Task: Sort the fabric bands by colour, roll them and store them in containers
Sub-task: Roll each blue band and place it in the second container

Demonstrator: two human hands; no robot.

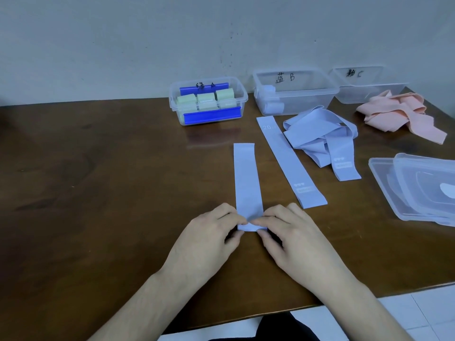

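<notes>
A flat blue band [246,178] lies lengthwise on the brown table [98,193]. My left hand [211,235] and my right hand [290,235] pinch its near end, which is folded over into a small first turn. A second flat blue band [288,161] lies to the right, beside a loose pile of blue bands [320,131]. Pink bands [398,114] are heaped at the far right. The left container [209,102] holds rolled green bands. In the middle container [295,92], rolled blue bands sit at the left end. The right container [364,89] looks empty.
Clear plastic lids [418,188] are stacked at the right edge of the table. The containers stand against the grey wall. The table's near edge runs just below my forearms, with white floor tiles beyond it.
</notes>
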